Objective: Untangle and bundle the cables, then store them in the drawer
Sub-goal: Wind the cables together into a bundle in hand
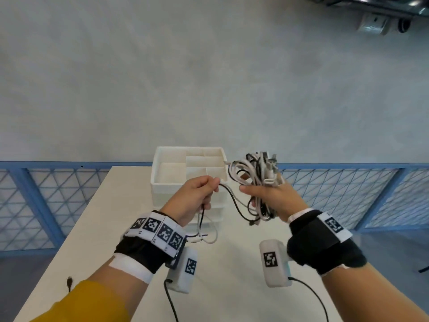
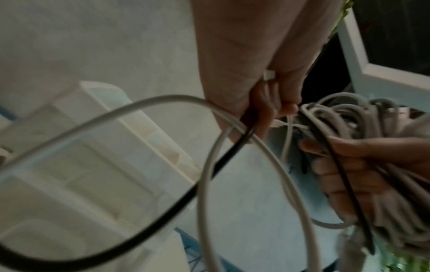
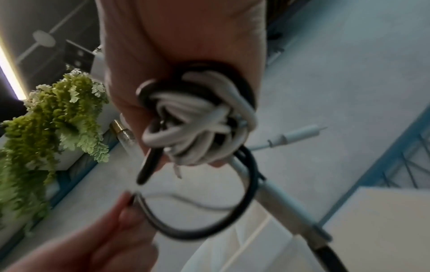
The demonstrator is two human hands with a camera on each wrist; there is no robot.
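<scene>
- Your right hand (image 1: 270, 197) is holding a tangled bundle of white and black cables (image 1: 257, 173) above the bench (image 1: 232, 263), fingers curled round the coils; its grip is closed on the bundle.
- The bundle is standing up out of your fist, with loops above and loose ends hanging below the palm, clear of the bench.
- Your left hand (image 1: 197, 196) is pinching a black strand (image 1: 228, 196) and a white strand together, thumb and fingers pressed onto them.
- Both strands are sagging in a slack arc between your two hands and running into the bundle.
- The tails of those strands are dropping below your left hand and curling onto the bench just in front of the drawer unit.
- A white drawer unit (image 1: 160, 182) is standing at the far end of the bench, just behind your hands; its top tray is showing several open compartments.
- In the right wrist view, a white plug end (image 3: 300, 134) is sticking out of the bundle to one side.
- In the left wrist view, white and black strands are looping close to the lens; the picture is blurred.
- A yellow sleeve (image 1: 81, 300) is covering your left forearm.
</scene>
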